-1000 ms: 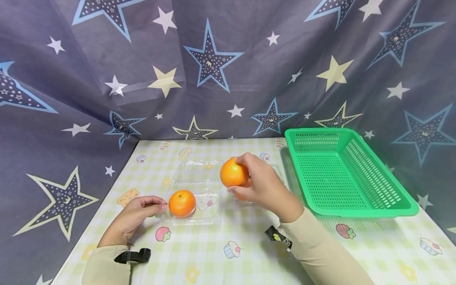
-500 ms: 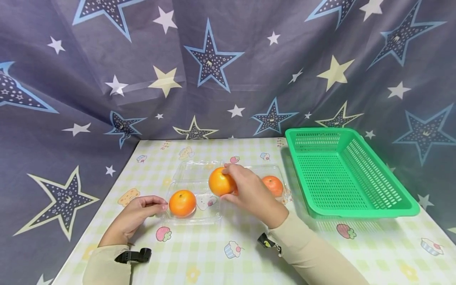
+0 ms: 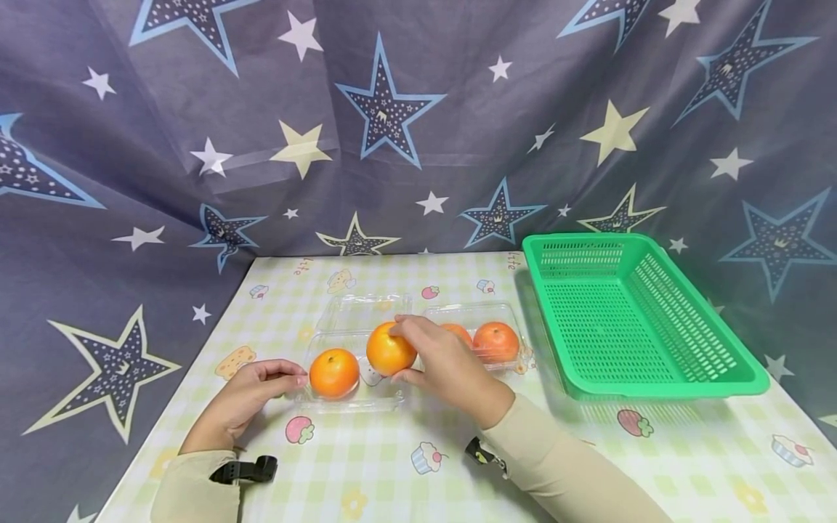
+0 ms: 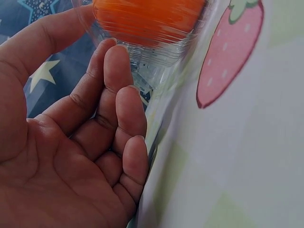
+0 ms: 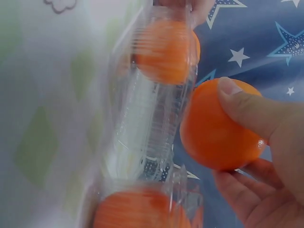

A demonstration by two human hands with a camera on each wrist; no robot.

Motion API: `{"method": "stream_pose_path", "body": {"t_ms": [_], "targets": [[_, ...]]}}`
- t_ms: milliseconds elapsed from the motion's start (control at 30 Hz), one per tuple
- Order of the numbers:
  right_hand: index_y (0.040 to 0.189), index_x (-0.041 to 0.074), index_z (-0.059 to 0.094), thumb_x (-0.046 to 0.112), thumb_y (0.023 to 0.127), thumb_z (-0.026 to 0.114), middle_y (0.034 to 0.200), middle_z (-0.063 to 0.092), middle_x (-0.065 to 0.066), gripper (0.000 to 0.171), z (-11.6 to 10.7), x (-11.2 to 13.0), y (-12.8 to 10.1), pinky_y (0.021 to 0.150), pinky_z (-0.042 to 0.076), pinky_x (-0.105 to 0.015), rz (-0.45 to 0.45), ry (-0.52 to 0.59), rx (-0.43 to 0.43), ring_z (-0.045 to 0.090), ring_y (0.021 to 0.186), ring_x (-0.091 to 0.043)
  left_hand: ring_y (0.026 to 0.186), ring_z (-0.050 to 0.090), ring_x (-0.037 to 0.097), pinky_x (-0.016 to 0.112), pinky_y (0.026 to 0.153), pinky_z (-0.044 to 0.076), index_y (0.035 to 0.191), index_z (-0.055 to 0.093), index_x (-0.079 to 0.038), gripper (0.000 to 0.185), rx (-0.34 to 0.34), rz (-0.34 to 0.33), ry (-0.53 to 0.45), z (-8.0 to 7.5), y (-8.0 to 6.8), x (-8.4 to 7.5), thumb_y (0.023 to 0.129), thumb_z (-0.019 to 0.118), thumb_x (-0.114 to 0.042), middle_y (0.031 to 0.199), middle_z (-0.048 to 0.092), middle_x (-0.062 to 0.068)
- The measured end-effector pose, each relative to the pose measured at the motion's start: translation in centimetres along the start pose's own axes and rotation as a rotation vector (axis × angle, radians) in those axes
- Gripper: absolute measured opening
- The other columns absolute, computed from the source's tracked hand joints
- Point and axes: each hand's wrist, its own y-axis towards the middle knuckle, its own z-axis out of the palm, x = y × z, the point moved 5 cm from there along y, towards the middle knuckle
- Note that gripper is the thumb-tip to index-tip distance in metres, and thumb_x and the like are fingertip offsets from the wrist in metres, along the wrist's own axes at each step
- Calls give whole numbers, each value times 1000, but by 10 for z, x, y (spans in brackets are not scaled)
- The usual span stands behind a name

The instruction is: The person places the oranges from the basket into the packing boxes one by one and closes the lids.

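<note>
Between your right hand [image 3: 451,367]'s thumb and curled fingers sits an orange [image 3: 390,349], held just above the open clear tray [image 3: 353,396]. Your left hand [image 3: 245,396] lies relaxed, fingertips touching that tray's left edge, where another orange [image 3: 334,373] rests. Beside it, a second tray [image 3: 506,312] holds seemingly two oranges; the green basket [image 3: 654,378] stands right on the tabletop [image 3: 366,472].

The orange [image 3: 390,349] held in the right hand [image 3: 445,367] has a smooth, faintly glossy peel. Just under it, the clear plastic box [image 3: 356,396] is thin, shiny and ribbed. To that hand's right, the green basket [image 3: 654,388] is perforated matt plastic. The tablecloth [image 3: 392,465] beneath looks smooth and printed.
</note>
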Motion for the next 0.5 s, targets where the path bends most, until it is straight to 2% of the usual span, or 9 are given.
{"method": "stream_pose_path", "body": {"t_ms": [100, 267, 500], "targets": [[127, 17, 57, 35, 74, 93, 142, 63, -7, 67, 5, 1, -1, 104, 54, -41, 0, 16, 13, 64, 129, -22, 100, 60, 15, 30, 93, 44, 117, 70, 0, 37, 0, 1, 0, 0, 0, 0, 93, 78, -26, 100, 74, -5], [125, 16, 58, 40, 74, 90, 140, 64, -7, 65, 11, 3, -2, 109, 50, -35, -7, 73, 17, 62, 132, -21, 99, 60, 15, 31, 93, 43, 117, 69, 1, 37, -3, 5, -1, 0, -1, 0, 93, 78, -26, 98, 74, -6], [128, 17, 56, 42, 77, 86, 144, 62, -7, 64, 20, 5, -4, 108, 50, -37, -26, 68, 23, 61, 133, -20, 99, 61, 15, 30, 93, 45, 117, 70, 1, 37, -2, 2, -4, 0, -1, 0, 93, 78, -26, 99, 74, -5]]}}
